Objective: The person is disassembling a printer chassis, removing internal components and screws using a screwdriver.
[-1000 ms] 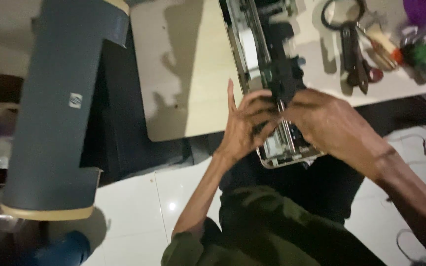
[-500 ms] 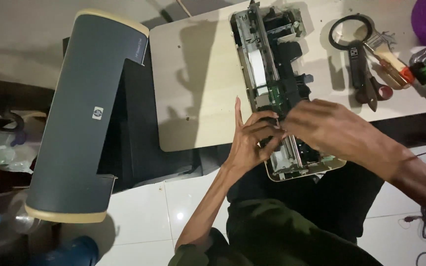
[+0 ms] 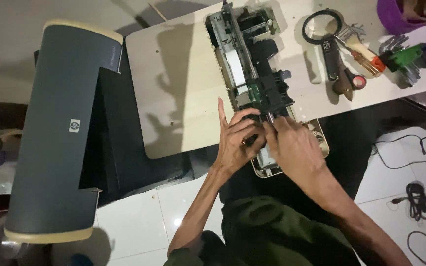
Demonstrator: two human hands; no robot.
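Note:
An opened printer mechanism (image 3: 252, 64), long and narrow with black parts and a green circuit board, lies across the white table (image 3: 178, 83), its near end hanging over the table's edge. My left hand (image 3: 235, 140) grips the mechanism's near end from the left, its index finger pointing straight up. My right hand (image 3: 292, 145) presses on the same near end from the right, fingers curled over a black part. The two hands touch each other there and hide the part beneath them.
A grey-blue printer cover (image 3: 60, 128) stands at the left beside the table. On the table's right lie a magnifying glass (image 3: 321, 24), scissors (image 3: 343, 79), a brush (image 3: 356, 44) and a green tool (image 3: 405, 54). Cables (image 3: 415, 197) trail on the white tiled floor.
The view has shifted, so the table and printer cover sit more central. Both hands have stayed on the mechanism's near end, with my right hand's fingers moving closer to my left.

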